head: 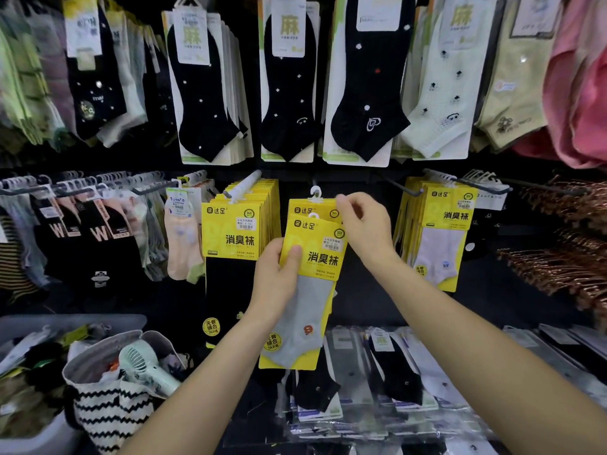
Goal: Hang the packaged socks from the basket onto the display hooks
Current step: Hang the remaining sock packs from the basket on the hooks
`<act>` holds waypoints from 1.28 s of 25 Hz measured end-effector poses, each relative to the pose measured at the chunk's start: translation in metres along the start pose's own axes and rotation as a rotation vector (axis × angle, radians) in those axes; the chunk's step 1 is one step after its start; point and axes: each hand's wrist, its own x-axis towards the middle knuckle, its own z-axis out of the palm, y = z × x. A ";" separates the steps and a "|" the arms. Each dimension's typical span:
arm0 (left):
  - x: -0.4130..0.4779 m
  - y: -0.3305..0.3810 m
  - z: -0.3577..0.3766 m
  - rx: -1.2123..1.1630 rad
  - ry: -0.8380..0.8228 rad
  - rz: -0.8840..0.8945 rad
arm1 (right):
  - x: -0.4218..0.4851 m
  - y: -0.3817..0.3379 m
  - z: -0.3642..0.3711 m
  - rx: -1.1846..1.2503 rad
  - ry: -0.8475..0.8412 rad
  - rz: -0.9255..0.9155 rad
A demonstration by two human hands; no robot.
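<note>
My left hand (pixel 279 277) grips a yellow-carded pack of grey socks (pixel 308 290) by its left edge, thumb on the front. Behind it sits a second yellow pack (pixel 315 210) with a white plastic hanger (pixel 316 193) at its top. My right hand (pixel 364 224) pinches the top right corner of that rear pack. A dark display hook (pixel 405 189) juts out to the right of the hanger. A grey basket (pixel 98 323) with more packs sits at lower left.
Full hooks of yellow-carded socks hang on the left (pixel 236 231) and right (pixel 443 231). Black and white sock packs fill the row above. A striped bag (pixel 111 408) with a small fan (pixel 144 366) stands at lower left. Flat packs lie on the shelf below.
</note>
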 end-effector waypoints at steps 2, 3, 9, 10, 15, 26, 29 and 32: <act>0.001 0.001 0.005 0.008 -0.016 0.008 | -0.002 -0.011 -0.001 -0.060 -0.190 -0.042; 0.001 0.002 0.007 0.014 -0.017 0.009 | -0.001 -0.014 -0.001 -0.091 -0.230 -0.039; 0.015 0.010 0.016 0.011 -0.016 -0.042 | 0.024 -0.023 -0.008 -0.151 -0.155 0.013; 0.021 0.013 0.018 0.002 -0.007 -0.076 | 0.030 -0.027 -0.006 -0.154 -0.144 0.020; 0.038 0.005 0.026 -0.055 0.074 -0.291 | 0.044 -0.037 0.013 -0.253 -0.192 0.011; 0.051 -0.008 0.033 0.102 0.097 -0.260 | 0.006 0.006 0.012 -0.201 -0.231 0.143; 0.052 -0.009 0.033 0.006 -0.002 -0.276 | -0.004 0.013 0.016 -0.089 -0.316 0.207; 0.041 -0.013 0.030 -0.008 -0.031 -0.289 | -0.014 0.018 0.013 -0.060 -0.353 0.203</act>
